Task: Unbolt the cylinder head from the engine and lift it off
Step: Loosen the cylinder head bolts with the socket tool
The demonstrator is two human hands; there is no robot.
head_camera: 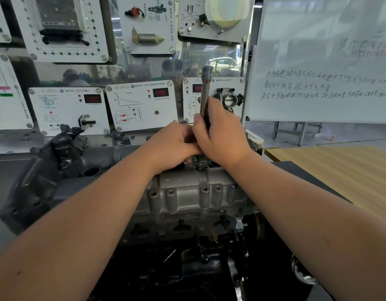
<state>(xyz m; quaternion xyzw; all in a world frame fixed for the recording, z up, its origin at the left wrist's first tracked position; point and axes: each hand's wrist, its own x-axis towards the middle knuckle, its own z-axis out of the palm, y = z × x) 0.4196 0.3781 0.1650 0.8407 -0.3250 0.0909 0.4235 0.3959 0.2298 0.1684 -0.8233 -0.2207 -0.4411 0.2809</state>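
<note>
1. My right hand (220,135) grips a long metal extension bar (204,94), fingers wrapped round its lower part; the bar stands nearly upright with a socket end at the top.
2. My left hand (172,144) sits just left of the right, touching it, fingers curled at the bar's base; what they clasp there is hidden.
3. The cylinder head (187,192) lies on the engine (187,246) directly below both hands, grey cast metal with bolt holes along its near face.
4. Instrument panels (142,103) stand on the far side; a whiteboard (322,61) at far right.
5. A wooden table (339,170) lies to the right.
</note>
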